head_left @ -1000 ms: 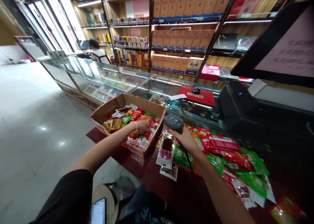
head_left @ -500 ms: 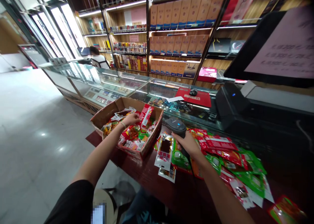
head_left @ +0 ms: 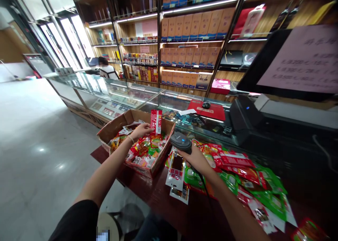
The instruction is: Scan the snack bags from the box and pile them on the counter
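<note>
My left hand point(head_left: 143, 130) pinches the edge of a red snack packet point(head_left: 156, 122), its white label strip facing me. The packet stands upright over a cardboard box point(head_left: 151, 172) filled with mixed snack packets point(head_left: 142, 146). In my right hand point(head_left: 196, 160) is a black barcode scanner point(head_left: 181, 142), its head pointing left toward the box and a blue light showing on top. Its cord hangs down over the counter. Below the scanner lie silver-and-brown packets point(head_left: 176, 169), and a loose pile of red and green packets point(head_left: 237, 160) spreads to the right.
A glass display counter point(head_left: 126, 93) runs behind the box, with a red mat point(head_left: 211, 111) and a mouse point(head_left: 206, 105) on it. A black monitor point(head_left: 269, 63) and a dark machine point(head_left: 246, 118) stand at right. A person point(head_left: 105, 68) sits far back. A stool point(head_left: 107, 223) is below.
The red packet has turned more upright in my left hand. My right hand has shifted the scanner slightly left and down, closer to the box. The view has tilted up a little.
</note>
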A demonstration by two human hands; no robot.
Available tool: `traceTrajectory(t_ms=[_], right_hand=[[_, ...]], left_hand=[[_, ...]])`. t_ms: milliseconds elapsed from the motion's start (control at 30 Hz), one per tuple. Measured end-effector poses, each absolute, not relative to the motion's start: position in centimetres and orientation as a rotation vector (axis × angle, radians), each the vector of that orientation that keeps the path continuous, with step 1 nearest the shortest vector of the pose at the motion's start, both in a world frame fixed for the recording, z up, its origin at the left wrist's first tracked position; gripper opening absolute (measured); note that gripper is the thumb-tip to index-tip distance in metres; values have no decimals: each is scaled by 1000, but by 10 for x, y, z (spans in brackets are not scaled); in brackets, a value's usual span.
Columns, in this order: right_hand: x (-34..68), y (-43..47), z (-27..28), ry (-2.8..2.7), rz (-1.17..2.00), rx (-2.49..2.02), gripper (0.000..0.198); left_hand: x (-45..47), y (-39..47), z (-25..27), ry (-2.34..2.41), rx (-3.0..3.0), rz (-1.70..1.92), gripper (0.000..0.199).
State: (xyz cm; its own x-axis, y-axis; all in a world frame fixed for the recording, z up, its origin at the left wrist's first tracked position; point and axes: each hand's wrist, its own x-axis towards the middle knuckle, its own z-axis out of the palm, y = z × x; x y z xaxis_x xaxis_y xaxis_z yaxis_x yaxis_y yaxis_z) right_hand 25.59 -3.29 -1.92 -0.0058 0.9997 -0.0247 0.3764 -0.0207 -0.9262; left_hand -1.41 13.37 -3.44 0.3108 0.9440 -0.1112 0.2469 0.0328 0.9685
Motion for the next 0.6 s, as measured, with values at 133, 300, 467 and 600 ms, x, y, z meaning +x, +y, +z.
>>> traceTrajectory(t_ms=[133, 300, 467, 600], right_hand=[[251, -35, -12, -1539, 1008, -1517, 27], [258, -40, -16, -1455, 1008, -1480, 37], [287, -58, -23, -1355, 967, -1546, 33], [321, -83, -28, -1209, 967, -1567, 37]], left_hand=[[-15, 132, -33, 1164, 1520, 775, 45], [-14, 131, -35, 1126, 1509, 799, 49], [-1, 126, -25, 1105, 1691, 925, 52], [21, 109, -8, 1025, 1757, 917, 52]])
